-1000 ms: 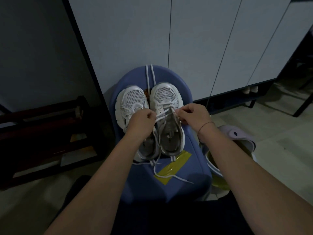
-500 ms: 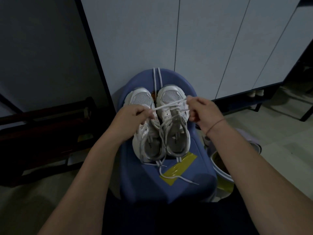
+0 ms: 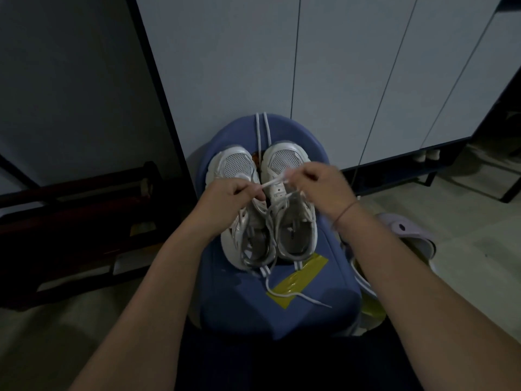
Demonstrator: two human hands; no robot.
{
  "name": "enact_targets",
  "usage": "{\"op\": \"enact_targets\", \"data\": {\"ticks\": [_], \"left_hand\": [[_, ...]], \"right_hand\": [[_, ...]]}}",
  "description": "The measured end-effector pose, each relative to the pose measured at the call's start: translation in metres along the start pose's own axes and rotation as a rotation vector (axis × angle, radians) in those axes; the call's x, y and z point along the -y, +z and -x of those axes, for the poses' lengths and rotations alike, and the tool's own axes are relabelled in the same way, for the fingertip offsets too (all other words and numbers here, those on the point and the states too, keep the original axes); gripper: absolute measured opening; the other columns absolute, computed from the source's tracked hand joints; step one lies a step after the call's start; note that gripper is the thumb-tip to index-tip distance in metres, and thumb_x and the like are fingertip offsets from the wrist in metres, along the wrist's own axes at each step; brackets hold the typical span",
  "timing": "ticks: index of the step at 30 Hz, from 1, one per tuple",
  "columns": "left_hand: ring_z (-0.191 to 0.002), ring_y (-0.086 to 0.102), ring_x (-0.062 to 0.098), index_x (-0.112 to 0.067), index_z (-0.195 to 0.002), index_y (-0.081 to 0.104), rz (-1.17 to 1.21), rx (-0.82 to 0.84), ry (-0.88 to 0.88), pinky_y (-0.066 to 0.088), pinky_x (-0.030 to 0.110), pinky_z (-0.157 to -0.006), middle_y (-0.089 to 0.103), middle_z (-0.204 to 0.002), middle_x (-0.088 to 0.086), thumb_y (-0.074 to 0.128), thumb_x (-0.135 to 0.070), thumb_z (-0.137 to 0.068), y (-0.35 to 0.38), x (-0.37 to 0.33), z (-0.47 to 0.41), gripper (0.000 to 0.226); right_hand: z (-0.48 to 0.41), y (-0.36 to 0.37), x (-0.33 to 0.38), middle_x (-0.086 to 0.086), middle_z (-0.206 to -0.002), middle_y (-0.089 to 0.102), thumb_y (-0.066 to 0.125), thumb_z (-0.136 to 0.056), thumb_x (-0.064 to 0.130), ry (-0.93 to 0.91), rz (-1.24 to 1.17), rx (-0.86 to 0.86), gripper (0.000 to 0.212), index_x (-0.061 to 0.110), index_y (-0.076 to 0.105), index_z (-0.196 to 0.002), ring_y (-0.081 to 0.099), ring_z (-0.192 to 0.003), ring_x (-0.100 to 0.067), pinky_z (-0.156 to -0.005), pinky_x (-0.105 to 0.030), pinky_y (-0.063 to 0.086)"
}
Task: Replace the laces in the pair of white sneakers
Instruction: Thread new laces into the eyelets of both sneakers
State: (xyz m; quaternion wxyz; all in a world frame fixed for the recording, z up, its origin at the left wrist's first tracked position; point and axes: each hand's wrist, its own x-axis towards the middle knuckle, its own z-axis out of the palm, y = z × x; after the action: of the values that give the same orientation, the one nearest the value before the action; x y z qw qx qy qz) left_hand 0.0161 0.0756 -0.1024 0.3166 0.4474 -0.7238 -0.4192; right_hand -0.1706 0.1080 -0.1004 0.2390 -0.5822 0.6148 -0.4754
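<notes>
Carrier: a blue stool (image 3: 239,300), with yellow tape (image 3: 298,277) stuck near its front edge.
Sneakers: left sneaker (image 3: 236,165) and right sneaker (image 3: 293,230) are stood side by side at the middle of the stool, toes toward its back edge.
Lace: a short white stretch of lace (image 3: 275,182) is held between both hands above the right sneaker's toe. Slack loops are seen over its tongue.
Left hand: on the left hand (image 3: 229,200) the fingers are curled and the lace is pinched at thumb and forefinger.
Right hand: on the right hand (image 3: 321,190) the fingers are curled round the lace's other end. The tips are blurred, so the exact pinch cannot be told.
Change: half a second ago the lace was drawn taut across a wider gap. The hands have since been brought closer and the span shortened.
Meaning: the right sneaker's lacing is judged unfinished, the lace being slackened or re-gripped. Whether it is being threaded or withdrawn cannot be told.
Other laces: two strands (image 3: 262,128) are draped over the back edge, and a loose end (image 3: 296,296) is trailed across the tape.
</notes>
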Motion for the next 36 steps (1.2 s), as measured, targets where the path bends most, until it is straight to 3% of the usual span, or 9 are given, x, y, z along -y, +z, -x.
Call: {"op": "enact_targets", "data": {"ticks": [5, 7, 11, 15, 18, 23, 26, 33, 36], "left_hand": [[-0.072, 0.044, 0.019, -0.02, -0.078, 0.072, -0.044, 0.042, -0.02, 0.036, 0.025, -0.067, 0.051, -0.076, 0.011, 0.054, -0.027, -0.099, 0.0, 0.003, -0.002, 0.028], [-0.073, 0.046, 0.019, -0.022, -0.076, 0.072, -0.032, 0.066, -0.034, 0.037, 0.028, -0.071, 0.052, -0.076, 0.012, 0.054, -0.029, -0.099, 0.003, 0.007, -0.003, 0.03], [-0.082, 0.057, 0.024, -0.021, -0.079, 0.076, 0.042, 0.081, -0.053, 0.046, 0.034, -0.082, 0.063, -0.085, 0.019, 0.054, -0.033, -0.099, 0.008, 0.01, -0.008, 0.032], [-0.052, 0.042, 0.005, -0.007, -0.09, 0.074, 0.1, 0.052, -0.058, 0.035, 0.015, -0.052, 0.047, -0.064, 0.008, 0.053, -0.026, -0.1, 0.014, 0.001, -0.008, 0.03], [-0.052, 0.034, 0.009, -0.012, -0.087, 0.074, 0.087, 0.063, -0.067, 0.029, 0.017, -0.047, 0.042, -0.061, 0.005, 0.052, -0.026, -0.101, 0.013, 0.003, -0.008, 0.029], [-0.045, 0.036, 0.001, -0.005, -0.089, 0.072, 0.078, 0.116, -0.077, 0.032, 0.008, -0.047, 0.041, -0.048, -0.013, 0.049, -0.021, -0.102, 0.01, 0.006, -0.011, 0.031], [-0.043, 0.037, -0.001, -0.011, -0.084, 0.072, 0.073, 0.185, -0.097, 0.032, 0.008, -0.046, 0.045, -0.05, -0.012, 0.049, -0.02, -0.101, 0.01, 0.005, -0.011, 0.03], [-0.059, 0.056, 0.002, -0.012, -0.099, 0.065, 0.588, 0.065, -0.285, 0.045, 0.016, -0.061, 0.075, -0.081, -0.002, 0.043, -0.013, -0.103, 0.019, 0.005, -0.022, 0.022], [-0.074, 0.063, 0.006, -0.01, -0.098, 0.064, 0.733, -0.027, -0.308, 0.051, 0.019, -0.069, 0.076, -0.093, 0.002, 0.044, -0.006, -0.102, 0.022, 0.01, -0.037, 0.02]], "right_hand": [[-0.03, -0.046, -0.045, -0.003, -0.054, 0.042, 0.061, -0.089, 0.023, 0.46, -0.454, -0.524, 0.03, 0.014, 0.057, -0.061, 0.034, -0.035, -0.008, -0.04, -0.022, 0.032], [-0.034, -0.05, -0.059, -0.004, -0.059, 0.049, 0.061, -0.088, 0.021, 0.494, -0.3, -0.569, 0.028, 0.012, 0.059, -0.062, 0.042, -0.045, -0.013, -0.047, -0.027, 0.039], [-0.024, -0.026, -0.035, 0.003, -0.104, 0.059, 0.06, -0.09, 0.021, 0.146, 0.08, -0.245, 0.023, 0.011, 0.065, -0.11, 0.054, -0.091, -0.01, -0.084, -0.023, 0.044], [0.003, 0.011, -0.008, -0.004, -0.081, 0.061, 0.056, -0.092, 0.036, 0.048, 0.08, 0.315, 0.035, 0.002, 0.066, -0.099, 0.051, -0.068, -0.003, -0.065, -0.021, 0.046], [0.0, 0.006, -0.009, -0.001, -0.06, 0.047, 0.062, -0.089, 0.03, 0.04, 0.048, 0.202, 0.036, -0.005, 0.065, -0.082, 0.039, -0.052, -0.001, -0.051, -0.013, 0.035], [-0.026, -0.019, -0.027, -0.007, -0.075, 0.066, 0.064, -0.088, 0.02, 0.155, -0.095, -0.275, 0.019, 0.012, 0.067, -0.071, 0.056, -0.072, -0.015, -0.069, -0.026, 0.047], [-0.041, -0.029, -0.043, -0.017, -0.071, 0.056, 0.062, -0.087, 0.022, 0.297, -0.116, -0.48, 0.027, -0.002, 0.067, -0.076, 0.045, -0.067, -0.016, -0.061, -0.029, 0.041], [-0.034, -0.001, -0.047, -0.004, -0.108, 0.044, 0.063, -0.089, 0.029, 0.288, 0.134, -0.386, 0.027, 0.009, 0.055, -0.105, 0.048, -0.082, -0.021, -0.078, -0.027, 0.041], [-0.022, 0.013, -0.029, -0.013, -0.076, 0.058, 0.058, -0.092, 0.021, 0.1, 0.198, -0.227, 0.026, -0.001, 0.06, -0.077, 0.051, -0.069, -0.021, -0.062, -0.032, 0.038]]}}
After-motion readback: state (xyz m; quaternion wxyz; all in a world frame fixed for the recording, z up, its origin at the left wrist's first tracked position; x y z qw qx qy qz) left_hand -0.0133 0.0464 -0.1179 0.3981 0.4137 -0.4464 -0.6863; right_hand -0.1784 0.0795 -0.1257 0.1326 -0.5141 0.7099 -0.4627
